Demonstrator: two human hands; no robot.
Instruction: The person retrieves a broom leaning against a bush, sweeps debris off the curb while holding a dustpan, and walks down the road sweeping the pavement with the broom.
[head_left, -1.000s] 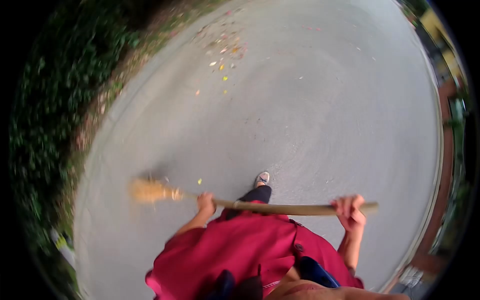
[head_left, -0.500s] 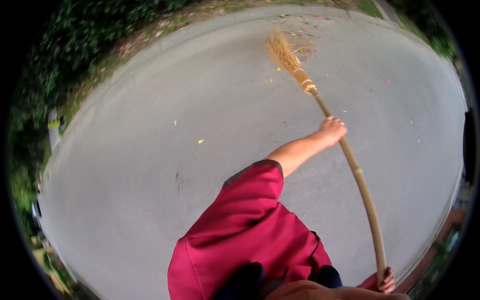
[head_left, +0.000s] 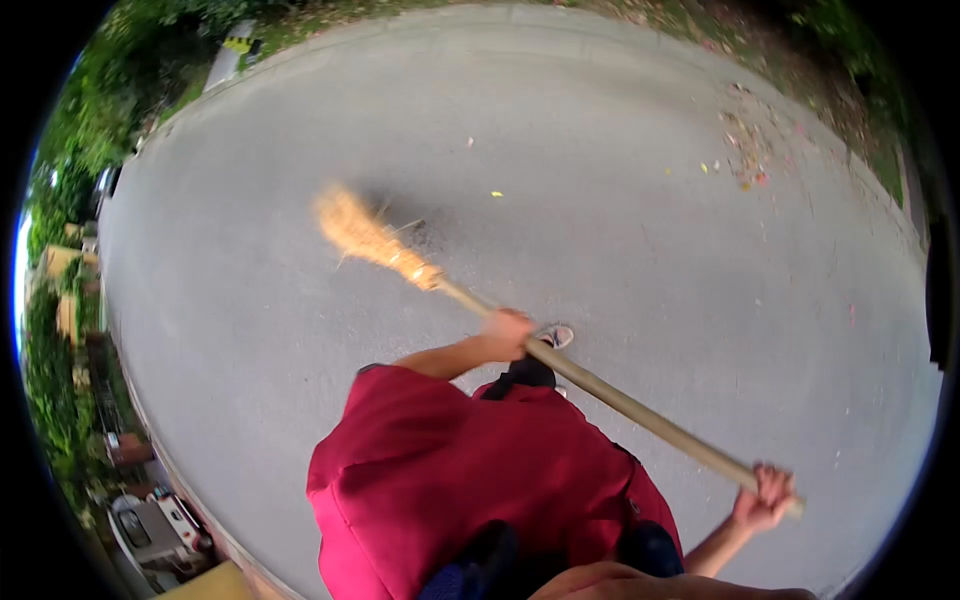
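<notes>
A broom with straw-coloured bristles [head_left: 365,232] and a long bamboo handle [head_left: 640,408] slants across in front of me. My left hand [head_left: 508,334] is wrapped round the handle, a short way behind the bound bristles. Close to the handle's far end, at the lower right, my right hand [head_left: 765,497] grips it with bent fingers. The bristles are smeared by motion over the grey pavement, a dark shadow beside them. Whether they touch the ground I cannot tell.
Scattered leaves and petals [head_left: 750,145] lie on the pavement [head_left: 300,330] at the upper right. A yellow leaf [head_left: 497,194] lies ahead. A shoe [head_left: 557,335] shows beside the handle. Greenery [head_left: 110,120] borders the left, and a parked vehicle [head_left: 160,530] stands at lower left.
The broom's bristles have swung left and nearer to me, away from the leaf litter. My left hand came in toward my body; my right hand rose. The view has turned left.
</notes>
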